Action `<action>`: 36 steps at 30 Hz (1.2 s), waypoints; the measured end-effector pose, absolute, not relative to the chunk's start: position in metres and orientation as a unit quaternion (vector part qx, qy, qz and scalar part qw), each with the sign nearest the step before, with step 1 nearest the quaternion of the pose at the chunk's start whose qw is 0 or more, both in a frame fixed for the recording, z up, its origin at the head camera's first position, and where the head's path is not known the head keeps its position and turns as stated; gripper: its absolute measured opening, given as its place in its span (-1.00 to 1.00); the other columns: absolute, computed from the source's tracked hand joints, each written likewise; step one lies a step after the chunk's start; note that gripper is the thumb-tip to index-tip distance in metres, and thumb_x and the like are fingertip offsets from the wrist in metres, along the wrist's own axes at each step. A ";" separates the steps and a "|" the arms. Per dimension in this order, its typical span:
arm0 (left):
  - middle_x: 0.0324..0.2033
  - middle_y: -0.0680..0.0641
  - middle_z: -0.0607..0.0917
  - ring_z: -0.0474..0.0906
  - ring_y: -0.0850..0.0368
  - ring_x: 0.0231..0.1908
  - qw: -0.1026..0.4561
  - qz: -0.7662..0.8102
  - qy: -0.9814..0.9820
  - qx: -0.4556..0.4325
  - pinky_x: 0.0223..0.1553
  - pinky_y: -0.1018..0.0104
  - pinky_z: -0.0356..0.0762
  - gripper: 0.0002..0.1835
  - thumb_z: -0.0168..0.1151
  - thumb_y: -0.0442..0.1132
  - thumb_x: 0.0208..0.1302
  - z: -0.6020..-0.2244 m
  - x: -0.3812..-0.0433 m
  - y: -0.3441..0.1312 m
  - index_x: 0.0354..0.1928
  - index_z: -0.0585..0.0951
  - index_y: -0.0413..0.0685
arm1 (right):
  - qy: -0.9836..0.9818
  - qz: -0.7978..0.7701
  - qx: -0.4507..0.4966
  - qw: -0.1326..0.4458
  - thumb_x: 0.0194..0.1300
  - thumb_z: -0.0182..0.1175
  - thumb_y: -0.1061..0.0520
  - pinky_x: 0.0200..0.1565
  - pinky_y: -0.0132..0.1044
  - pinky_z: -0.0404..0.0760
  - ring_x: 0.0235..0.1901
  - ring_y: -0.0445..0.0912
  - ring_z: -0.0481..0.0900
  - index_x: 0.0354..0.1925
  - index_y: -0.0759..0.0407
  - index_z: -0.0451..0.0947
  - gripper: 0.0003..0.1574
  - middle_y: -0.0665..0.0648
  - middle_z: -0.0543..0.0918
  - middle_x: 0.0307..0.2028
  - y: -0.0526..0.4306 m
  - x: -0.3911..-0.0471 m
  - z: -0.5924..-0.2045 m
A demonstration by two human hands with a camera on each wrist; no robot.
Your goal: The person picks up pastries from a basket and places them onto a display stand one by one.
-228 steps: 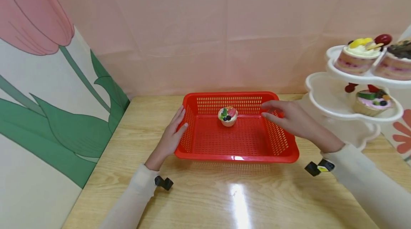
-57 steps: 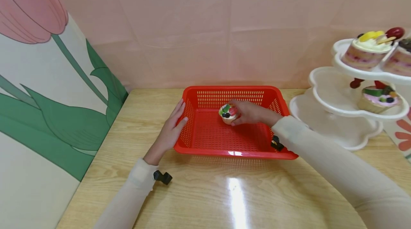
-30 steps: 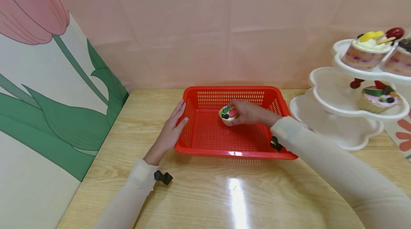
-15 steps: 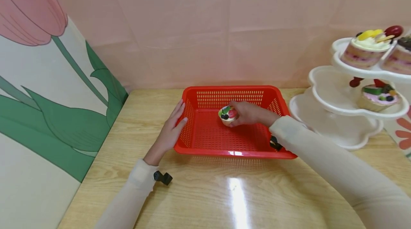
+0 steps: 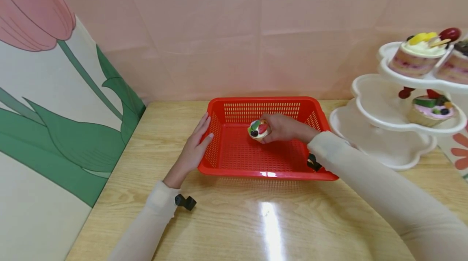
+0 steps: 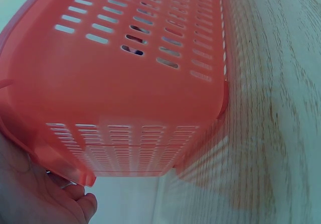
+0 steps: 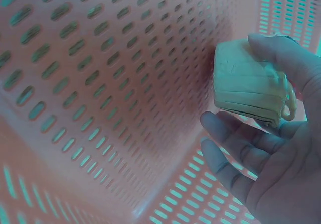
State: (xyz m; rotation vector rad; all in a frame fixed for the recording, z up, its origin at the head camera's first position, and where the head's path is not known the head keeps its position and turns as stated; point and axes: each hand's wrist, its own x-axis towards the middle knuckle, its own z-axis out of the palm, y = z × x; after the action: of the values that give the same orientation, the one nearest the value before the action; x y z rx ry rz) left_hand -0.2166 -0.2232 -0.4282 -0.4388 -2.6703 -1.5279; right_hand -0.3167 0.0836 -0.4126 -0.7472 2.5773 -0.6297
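A small fruit tart (image 5: 258, 129), a pale cup topped with white cream, green slices, a red piece and dark berries, is inside the red basket (image 5: 268, 175). My right hand (image 5: 280, 128) pinches its right side. In the right wrist view, the thumb lies on the tart (image 7: 246, 78) while two fingers of the right hand (image 7: 271, 148) spread beside it, close over the mesh floor. The tart leans slightly left. My left hand (image 5: 191, 149) rests against the basket's left rim, fingers mostly straight. In the left wrist view, the left hand (image 6: 45, 194) is under the rim's edge.
A white tiered stand (image 5: 380, 139) stands right of the basket. Its top tier bears a layered cake cup (image 5: 417, 58) and part of a second dark-topped one; a pink-topped tart (image 5: 429, 111) sits on the middle tier. A pink cloth (image 5: 204, 41) hangs behind the wooden table (image 5: 226, 220).
My right hand has gone from over the basket's right side to the fruit tart and taken hold of it. In the last half second the tart has tilted slightly. The left hand stays put.
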 end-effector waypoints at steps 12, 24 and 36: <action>0.62 0.10 -0.07 -0.18 0.17 0.57 0.017 -0.491 -0.860 -0.138 0.49 -0.08 0.00 -0.37 -0.06 -0.17 0.62 -0.427 -0.217 -0.225 0.61 0.06 -0.05 | 0.904 -0.254 -0.307 0.156 0.06 0.58 -0.01 -0.03 -0.12 0.61 -0.16 -0.03 0.60 0.21 0.29 0.43 -0.14 0.13 0.68 -0.11 0.085 -0.320 -0.409; 0.62 0.08 -0.08 -0.18 0.13 0.57 0.016 -0.489 -0.861 -0.140 0.48 -0.10 0.00 -0.37 -0.06 -0.17 0.63 -0.429 -0.217 -0.226 0.61 0.05 -0.06 | 0.902 -0.263 -0.305 0.155 0.06 0.58 -0.03 0.04 -0.08 0.61 -0.10 -0.01 0.60 0.23 0.26 0.43 -0.12 0.13 0.67 -0.07 0.084 -0.320 -0.407; 0.62 0.09 -0.08 -0.18 0.17 0.57 0.019 -0.484 -0.863 -0.144 0.50 -0.06 -0.03 -0.37 -0.07 -0.16 0.63 -0.430 -0.217 -0.225 0.61 0.05 -0.08 | 0.902 -0.273 -0.301 0.146 0.05 0.59 0.01 0.05 -0.07 0.63 -0.09 0.01 0.60 0.21 0.25 0.43 -0.14 0.16 0.66 -0.03 0.086 -0.319 -0.406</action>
State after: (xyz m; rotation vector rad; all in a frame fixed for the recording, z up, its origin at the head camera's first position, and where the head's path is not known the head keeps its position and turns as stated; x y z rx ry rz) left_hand -0.2174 -0.2246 -0.4297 -0.4475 -2.6781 -1.5029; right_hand -0.3188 0.0862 -0.4060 -0.8672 2.5964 -0.7859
